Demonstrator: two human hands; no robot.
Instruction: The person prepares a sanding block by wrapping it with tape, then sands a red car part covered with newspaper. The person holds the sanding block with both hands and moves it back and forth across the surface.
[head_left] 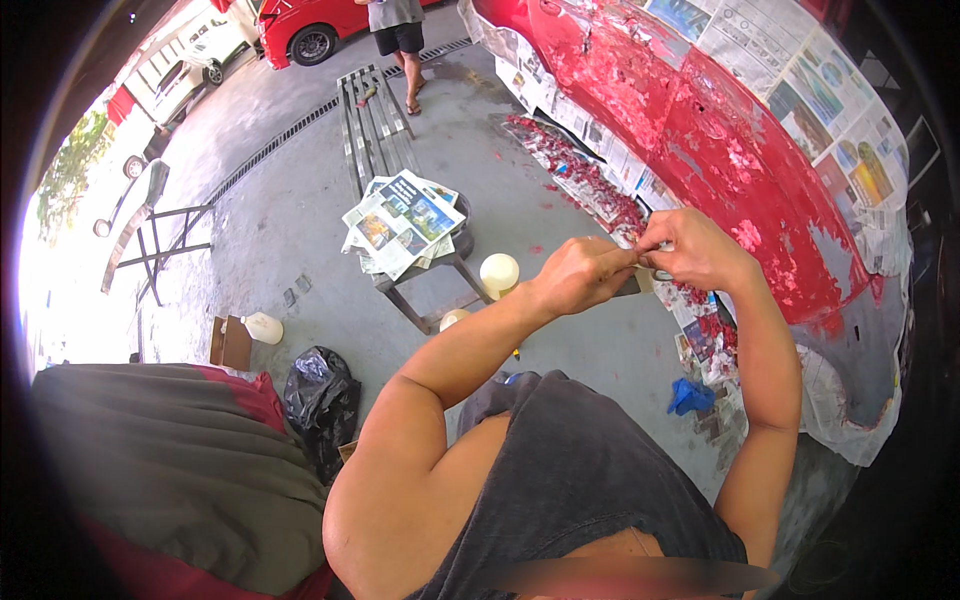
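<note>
Though tiny, dark piece (641, 257) in pinch of left hand (585, 274) and right hand (697, 252), direction and axis unclear

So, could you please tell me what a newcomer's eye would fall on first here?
Probably the big red panel with patchy, peeling paint, at upper right. Next come the red flakes strewn along its left side, then the left hand and right hand, close together right of centre.
</note>
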